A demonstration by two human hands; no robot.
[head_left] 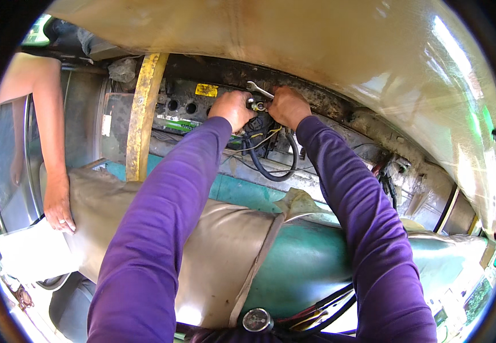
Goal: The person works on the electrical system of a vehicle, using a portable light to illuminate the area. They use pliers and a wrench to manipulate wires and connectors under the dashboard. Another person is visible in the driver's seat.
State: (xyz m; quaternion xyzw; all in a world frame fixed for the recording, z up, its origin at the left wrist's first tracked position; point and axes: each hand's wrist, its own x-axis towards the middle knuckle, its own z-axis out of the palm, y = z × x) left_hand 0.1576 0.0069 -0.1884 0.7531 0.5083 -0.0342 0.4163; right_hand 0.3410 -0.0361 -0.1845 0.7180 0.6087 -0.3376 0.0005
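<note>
Both my arms, in purple sleeves, reach forward to a dark battery-like box (pixel 171 108) with a yellow label and a green strip. My right hand (pixel 289 107) is closed on a silver wrench (pixel 259 90), whose open-jawed end points up and left. Beside it my left hand (pixel 232 108) is curled, its fingers at a small shiny metal fitting (pixel 258 106) between the two hands. What those fingers grip is hidden. Below the fitting hang thin wires and a thick black cable (pixel 279 177) bent in a loop.
A yellow metal bar (pixel 144 108) stands left of the box. Overhead slopes a large tan panel (pixel 293 34). A tan cover (pixel 213 251) lies over a green padded surface (pixel 299 268). Another person's hand (pixel 58 203) rests on the cover at left. A round gauge (pixel 257 320) is nearest me.
</note>
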